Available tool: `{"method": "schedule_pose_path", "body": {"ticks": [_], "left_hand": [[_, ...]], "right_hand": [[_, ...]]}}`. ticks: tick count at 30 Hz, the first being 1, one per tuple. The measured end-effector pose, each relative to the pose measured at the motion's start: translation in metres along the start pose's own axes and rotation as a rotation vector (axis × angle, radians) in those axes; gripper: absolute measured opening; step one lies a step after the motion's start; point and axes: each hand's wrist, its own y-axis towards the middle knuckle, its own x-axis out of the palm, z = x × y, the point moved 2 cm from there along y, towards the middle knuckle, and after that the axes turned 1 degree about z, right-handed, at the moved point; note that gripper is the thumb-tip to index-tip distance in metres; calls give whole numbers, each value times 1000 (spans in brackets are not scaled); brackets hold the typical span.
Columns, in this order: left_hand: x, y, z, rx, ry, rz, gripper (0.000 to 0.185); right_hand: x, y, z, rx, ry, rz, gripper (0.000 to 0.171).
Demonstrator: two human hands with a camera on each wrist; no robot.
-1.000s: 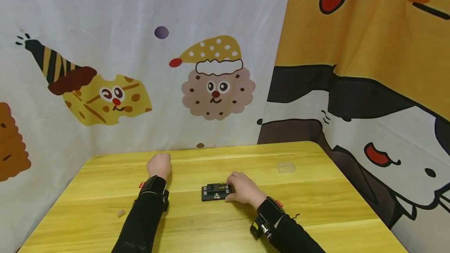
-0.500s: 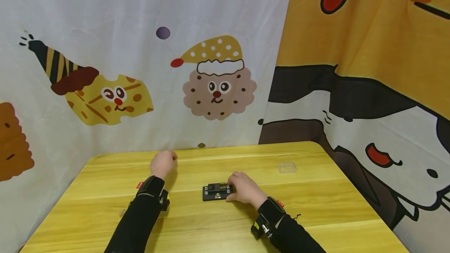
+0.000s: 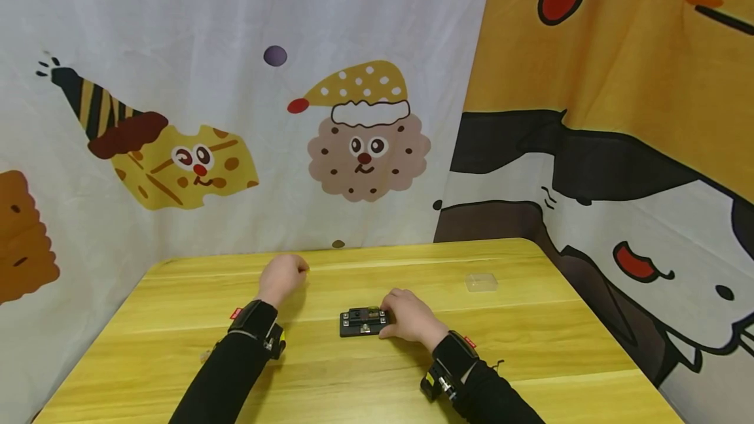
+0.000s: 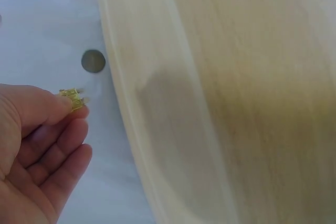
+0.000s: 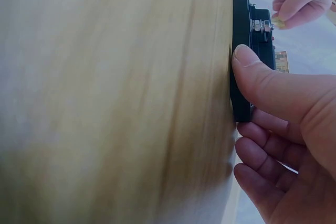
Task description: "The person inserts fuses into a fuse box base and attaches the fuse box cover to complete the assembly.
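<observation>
My left hand: my left hand [image 3: 283,275] is raised over the far left part of the table, fingers curled, with the thumb and forefinger tips pinching a small yellow part [image 4: 71,97]. In the left wrist view the other fingers [image 4: 52,156] lie loosely bent below the pinch.
Small yellow part: it is tiny, translucent yellow with a glint of metal, and sits right at my fingertips, well clear of the tabletop. Its exact kind is too small to tell.
My right hand: my right hand [image 3: 409,316] rests on the table and grips the right end of a black block [image 3: 362,322]. In the right wrist view my thumb [image 5: 262,80] presses against the edge of its base while the other fingers curl round behind it.
Black block: it lies flat near the middle of the table, touching my right hand, with small metal screws [image 5: 260,24] and a yellow piece seated on its top face.
Part relative to block: the pinched part is to the left of the block and farther from me, near it but apart. The right wrist view shows my left fingertips just beyond the block's far end.
Table: a yellow wooden table [image 3: 530,339] carries everything.
Clear box: a small clear plastic box [image 3: 481,282] lies on the table to the right, well apart from both hands.
Backdrop: cartoon-printed cloth [image 3: 365,136] hangs behind the table.
</observation>
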Motion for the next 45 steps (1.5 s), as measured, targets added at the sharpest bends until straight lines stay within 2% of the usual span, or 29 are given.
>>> {"method": "schedule_pose_path", "body": {"ticks": [8,18,23,27,32,39,45], "left_hand": [[5,-5,17,122,1,-10,13],[11,-14,39,195,-16,-54,12],[14,-18,48,248,-4,-38,13],[15,-21,56,258,-11,-41,13],[18,-25,62,273,-14,-81,13],[19,-30,74,359,-35,-100,14],[20,-33,82,403,-32,-107,13]], "right_hand": [[-1,-1,0,7,5,-1,44],[-1,0,-1,8,5,1,45],[-1,0,-1,7,1,6,45],[-2,0,-2,3,6,11,44],[-2,-1,-2,5,10,8,44],[-3,0,-2,8,4,7,44],[-1,0,-1,-5,-5,16,44]]}}
